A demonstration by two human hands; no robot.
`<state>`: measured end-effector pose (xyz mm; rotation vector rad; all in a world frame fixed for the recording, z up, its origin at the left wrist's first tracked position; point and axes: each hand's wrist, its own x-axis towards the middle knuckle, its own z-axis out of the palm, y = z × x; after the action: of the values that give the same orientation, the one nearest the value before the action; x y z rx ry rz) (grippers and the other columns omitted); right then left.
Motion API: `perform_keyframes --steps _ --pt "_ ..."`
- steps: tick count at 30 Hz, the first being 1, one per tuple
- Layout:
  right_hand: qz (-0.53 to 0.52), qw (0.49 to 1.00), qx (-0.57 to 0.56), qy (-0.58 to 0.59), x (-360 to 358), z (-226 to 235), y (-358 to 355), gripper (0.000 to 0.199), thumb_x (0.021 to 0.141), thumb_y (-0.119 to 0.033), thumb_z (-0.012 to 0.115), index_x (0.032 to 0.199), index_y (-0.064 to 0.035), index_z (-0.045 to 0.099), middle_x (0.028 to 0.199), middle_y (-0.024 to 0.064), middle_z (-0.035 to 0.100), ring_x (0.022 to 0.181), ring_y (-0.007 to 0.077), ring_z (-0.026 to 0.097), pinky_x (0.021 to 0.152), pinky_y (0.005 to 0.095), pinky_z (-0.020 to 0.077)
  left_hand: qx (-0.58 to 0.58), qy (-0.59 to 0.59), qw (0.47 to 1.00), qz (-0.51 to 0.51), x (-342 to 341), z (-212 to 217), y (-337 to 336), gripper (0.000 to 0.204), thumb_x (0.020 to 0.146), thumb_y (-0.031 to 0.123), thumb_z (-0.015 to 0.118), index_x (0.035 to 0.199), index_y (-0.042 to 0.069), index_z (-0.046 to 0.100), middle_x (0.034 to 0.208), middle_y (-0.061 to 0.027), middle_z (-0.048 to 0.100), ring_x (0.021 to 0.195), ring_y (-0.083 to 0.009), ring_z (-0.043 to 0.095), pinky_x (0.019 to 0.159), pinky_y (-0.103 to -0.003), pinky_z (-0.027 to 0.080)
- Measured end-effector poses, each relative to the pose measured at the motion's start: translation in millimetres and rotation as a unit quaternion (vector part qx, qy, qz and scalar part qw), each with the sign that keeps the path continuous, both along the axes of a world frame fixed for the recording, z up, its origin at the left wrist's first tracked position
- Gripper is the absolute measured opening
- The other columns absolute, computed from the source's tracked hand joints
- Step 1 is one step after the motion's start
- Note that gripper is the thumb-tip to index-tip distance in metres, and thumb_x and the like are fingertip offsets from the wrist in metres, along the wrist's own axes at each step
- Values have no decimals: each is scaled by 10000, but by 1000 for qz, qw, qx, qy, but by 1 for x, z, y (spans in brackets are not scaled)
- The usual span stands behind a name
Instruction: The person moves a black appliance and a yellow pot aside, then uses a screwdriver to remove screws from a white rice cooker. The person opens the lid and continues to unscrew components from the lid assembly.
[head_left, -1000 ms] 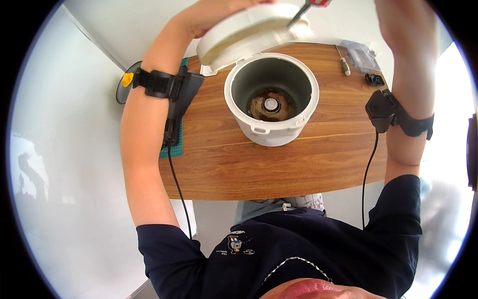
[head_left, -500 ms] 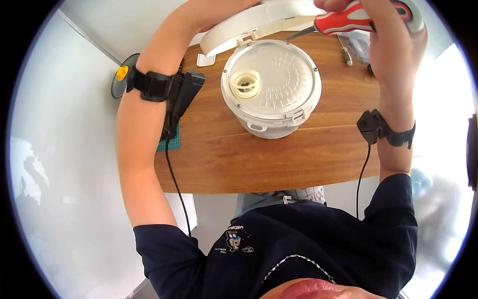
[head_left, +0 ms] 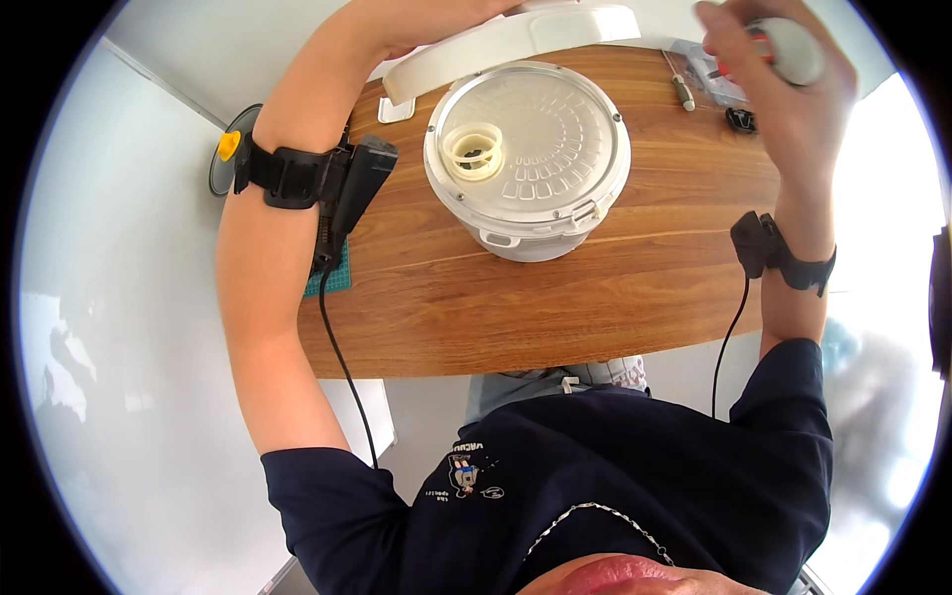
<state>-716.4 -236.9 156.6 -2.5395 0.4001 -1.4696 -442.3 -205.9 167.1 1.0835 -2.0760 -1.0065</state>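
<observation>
A white round pot-like appliance (head_left: 535, 246) stands on the table, topped by a shiny metal plate (head_left: 555, 119) with small screws round its rim. A cream ring-shaped part (head_left: 474, 151) sits on the plate's left side. Behind it the white lid (head_left: 526, 42) is tilted up, with my left hand (head_left: 446, 25) at its far side; most of those fingers are hidden by the lid and the top edge. To the right of the lid, my right hand (head_left: 793, 94) is closed round a screwdriver (head_left: 790, 52) with a red and grey handle, apart from the appliance.
On the wooden table (head_left: 496, 317) lie a small white cover (head_left: 396, 109), a thin screwdriver (head_left: 684, 94), a clear plastic bag (head_left: 709, 74) and a black part (head_left: 740, 120). A green mat (head_left: 337, 276) shows beside my left forearm, near a dark round object (head_left: 220, 164).
The screwdriver has moved right and away from the plate's rim, and its handle has turned. The lid leans more over its hinge, hiding it. The appliance appears slightly higher and further left.
</observation>
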Motion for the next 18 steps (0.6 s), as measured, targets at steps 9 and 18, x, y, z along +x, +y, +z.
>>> perform_keyframes --steps 9,18 --pt "-34 999 -17 5 19 -19 -2 334 750 22 804 1075 -17 732 1085 133 716 955 268 706 817 349 556 -72 -18 997 8 -13 19 4 380 1111 445 484 1023 99 612 872 74 538 809 -27 483 710 -207 430" --pt "-158 982 -46 -89 3 5 0 186 814 -4 752 998 -15 733 912 110 753 833 192 715 777 303 549 -92 90 991 40 -47 40 16 583 1084 589 424 1088 55 660 945 17 624 885 -59 554 788 -223 478"
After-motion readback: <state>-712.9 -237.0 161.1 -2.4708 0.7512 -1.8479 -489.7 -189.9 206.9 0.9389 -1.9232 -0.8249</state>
